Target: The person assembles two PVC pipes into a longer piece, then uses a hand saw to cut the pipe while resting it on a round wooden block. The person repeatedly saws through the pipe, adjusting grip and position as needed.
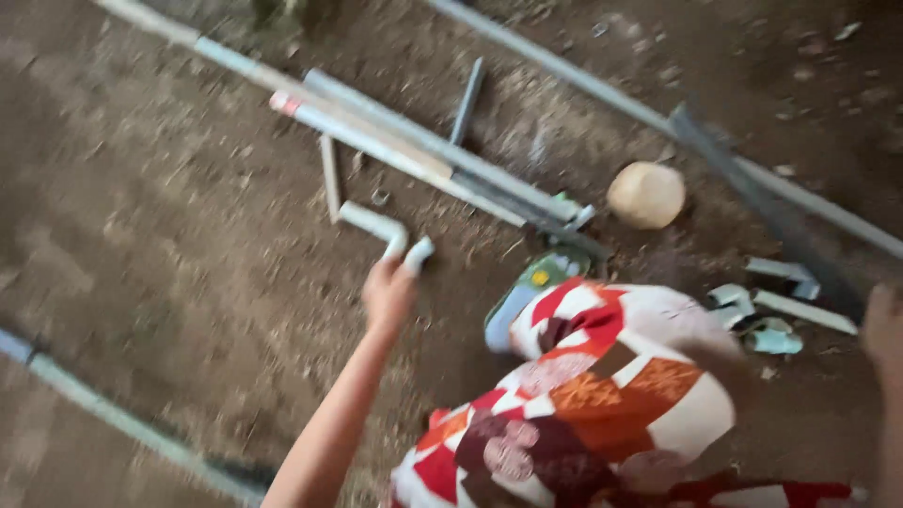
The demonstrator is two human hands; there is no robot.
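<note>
My left hand (388,293) reaches forward over the dirt ground and grips the near end of a short bent white pipe piece (374,224) with an elbow fitting (419,252). The picture is blurred, so the fingers are not sharp. Only a sliver of my right hand (884,331) shows at the right edge, and I cannot tell what it holds. A red, white and orange patterned cloth (602,395) covers my knee between the two hands.
Several long grey pipes (442,150) lie across the ground beyond my left hand, one more (103,406) at the lower left. A round tan ball-like object (646,195), a green flat tin (529,290) and short pipe offcuts (781,315) lie to the right.
</note>
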